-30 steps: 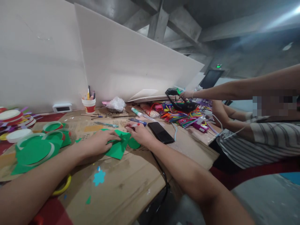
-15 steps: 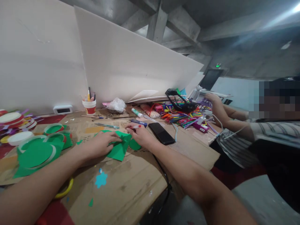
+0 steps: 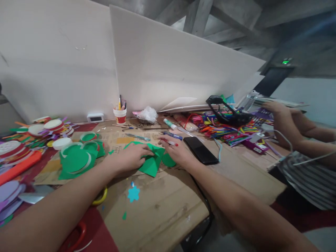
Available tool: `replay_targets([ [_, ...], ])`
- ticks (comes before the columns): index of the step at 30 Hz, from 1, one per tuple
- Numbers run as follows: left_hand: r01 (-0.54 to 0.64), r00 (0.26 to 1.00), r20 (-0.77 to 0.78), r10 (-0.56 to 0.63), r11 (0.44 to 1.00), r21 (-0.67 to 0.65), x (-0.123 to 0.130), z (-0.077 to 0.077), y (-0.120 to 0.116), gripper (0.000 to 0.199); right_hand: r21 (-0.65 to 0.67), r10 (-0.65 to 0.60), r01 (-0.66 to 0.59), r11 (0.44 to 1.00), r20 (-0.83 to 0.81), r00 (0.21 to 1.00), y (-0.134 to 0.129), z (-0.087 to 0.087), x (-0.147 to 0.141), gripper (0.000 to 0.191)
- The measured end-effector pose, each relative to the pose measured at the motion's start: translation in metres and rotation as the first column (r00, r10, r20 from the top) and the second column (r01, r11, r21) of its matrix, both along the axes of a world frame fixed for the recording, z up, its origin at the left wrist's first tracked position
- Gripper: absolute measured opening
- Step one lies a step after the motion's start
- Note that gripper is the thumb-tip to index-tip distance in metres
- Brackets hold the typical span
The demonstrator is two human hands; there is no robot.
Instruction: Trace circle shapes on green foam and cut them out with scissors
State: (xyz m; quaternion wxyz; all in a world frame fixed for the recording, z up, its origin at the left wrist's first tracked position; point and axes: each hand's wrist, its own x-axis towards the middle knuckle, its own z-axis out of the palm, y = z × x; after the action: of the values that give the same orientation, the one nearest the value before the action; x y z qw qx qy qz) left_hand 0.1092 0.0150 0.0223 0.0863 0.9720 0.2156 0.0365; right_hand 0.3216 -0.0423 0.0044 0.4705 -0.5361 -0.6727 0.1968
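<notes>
My left hand [image 3: 131, 158] lies flat on a sheet of green paper [image 3: 151, 164] on the wooden table [image 3: 162, 206], pressing it down. My right hand [image 3: 176, 151] touches the sheet's right side and holds a pen with a red tip [image 3: 171, 142] between its fingers. A green paper circle [image 3: 168, 160] lies just under the right hand.
A black phone [image 3: 201, 150] lies right of my right hand. Green and white paper rings [image 3: 76, 159] sit at the left, a cup of pens [image 3: 120, 115] at the back. A heap of coloured sticks [image 3: 225, 131] lies at the right, by another person's hands [image 3: 273, 109].
The view has swung left, so everything sits further right in the picture. My hands stay on the green paper. The other person's arm has drawn back from the heap of sticks.
</notes>
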Motion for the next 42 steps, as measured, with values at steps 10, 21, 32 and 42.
replay_targets([
  [10, 0.015, 0.999, 0.043, -0.014, 1.000, -0.024, -0.002, -0.002, 0.000, 0.054, 0.012, 0.081, -0.091, 0.996, 0.341, 0.937, 0.006, -0.010, -0.001, 0.019],
  [21, -0.126, 0.938, 0.315, 0.144, 0.989, -0.078, -0.003, -0.001, 0.012, 0.047, 0.022, 0.043, -0.062, 0.998, 0.479, 0.876, 0.006, -0.008, -0.004, 0.021],
  [32, -0.417, 0.795, 0.344, 0.499, 0.862, -0.287, -0.010, -0.002, 0.027, 0.034, 0.020, 0.055, -0.073, 0.997, 0.479, 0.876, 0.008, -0.007, -0.003, 0.022],
  [42, -0.392, 0.849, 0.311, 0.426, 0.904, -0.168, -0.009, -0.013, 0.026, 0.031, 0.014, 0.077, -0.092, 0.996, 0.423, 0.903, 0.010, -0.010, -0.003, 0.022],
])
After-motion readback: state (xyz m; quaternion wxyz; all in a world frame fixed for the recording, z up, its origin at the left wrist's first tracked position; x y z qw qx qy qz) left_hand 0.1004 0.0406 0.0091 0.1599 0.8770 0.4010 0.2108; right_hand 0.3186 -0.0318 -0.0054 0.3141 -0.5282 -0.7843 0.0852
